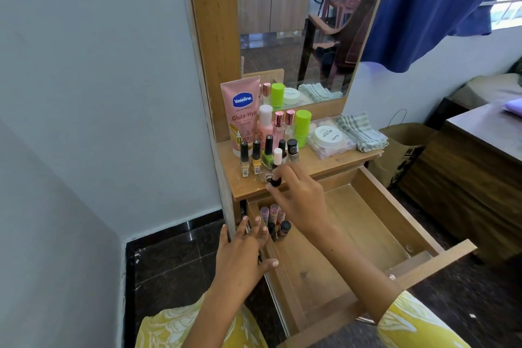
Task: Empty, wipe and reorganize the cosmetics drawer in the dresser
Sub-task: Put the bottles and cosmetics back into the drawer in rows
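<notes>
The wooden drawer (375,223) stands pulled out below the dresser top (333,167). Several small bottles and tubes (275,219) cluster in its back left corner; the rest of its floor is bare. My right hand (296,195) is at the front edge of the dresser top, fingers closed on a small dark-capped bottle (274,181). My left hand (245,251) rests with spread fingers on the drawer's left wall, holding nothing. On the top stand several nail polish bottles (262,155), a pink Vaseline tube (241,113), pink bottles (265,121) and a green-capped bottle (302,127).
A white round jar (329,137) lies on a clear flat box, next to a folded checked cloth (361,133). A mirror (305,22) rises behind the top. A paper bag (401,147) stands on the floor at right, beside a wooden bed frame (474,167). A blue curtain (440,3) hangs above.
</notes>
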{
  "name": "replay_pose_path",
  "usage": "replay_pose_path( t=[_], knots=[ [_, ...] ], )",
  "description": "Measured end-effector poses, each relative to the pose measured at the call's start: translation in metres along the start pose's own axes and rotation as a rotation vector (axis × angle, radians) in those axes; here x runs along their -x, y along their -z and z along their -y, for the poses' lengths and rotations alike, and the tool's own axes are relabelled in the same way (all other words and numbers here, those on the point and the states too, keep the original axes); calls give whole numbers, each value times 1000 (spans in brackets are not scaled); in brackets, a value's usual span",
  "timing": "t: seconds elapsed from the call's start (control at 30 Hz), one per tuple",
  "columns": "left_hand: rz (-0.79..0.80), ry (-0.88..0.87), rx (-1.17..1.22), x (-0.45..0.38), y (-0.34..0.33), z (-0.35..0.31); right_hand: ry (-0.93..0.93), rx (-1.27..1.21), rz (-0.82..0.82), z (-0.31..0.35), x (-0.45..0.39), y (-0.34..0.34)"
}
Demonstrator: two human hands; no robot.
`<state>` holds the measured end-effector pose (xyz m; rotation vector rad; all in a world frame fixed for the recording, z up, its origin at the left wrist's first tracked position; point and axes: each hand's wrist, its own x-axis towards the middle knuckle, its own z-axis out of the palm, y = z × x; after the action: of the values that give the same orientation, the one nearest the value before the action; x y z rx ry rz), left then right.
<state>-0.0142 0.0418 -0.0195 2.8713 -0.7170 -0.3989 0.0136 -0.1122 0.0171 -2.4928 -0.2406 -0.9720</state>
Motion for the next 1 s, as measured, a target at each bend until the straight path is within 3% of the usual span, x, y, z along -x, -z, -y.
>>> replay_pose_path(
  t=[0.2,0.53,0.87,1.0],
  knots=[
    [-24,-16,14,1,-1,1,-82,-289,-9,-17,23,29],
    [-32,-14,36,-1,-1,0,-279,27,536,-52,49,26],
    [-31,-12,29,0,-1,1,-300,41,628,-48,48,9],
    [-27,-12,15,0,0,0,-262,162,694,-46,43,18]
  ],
)
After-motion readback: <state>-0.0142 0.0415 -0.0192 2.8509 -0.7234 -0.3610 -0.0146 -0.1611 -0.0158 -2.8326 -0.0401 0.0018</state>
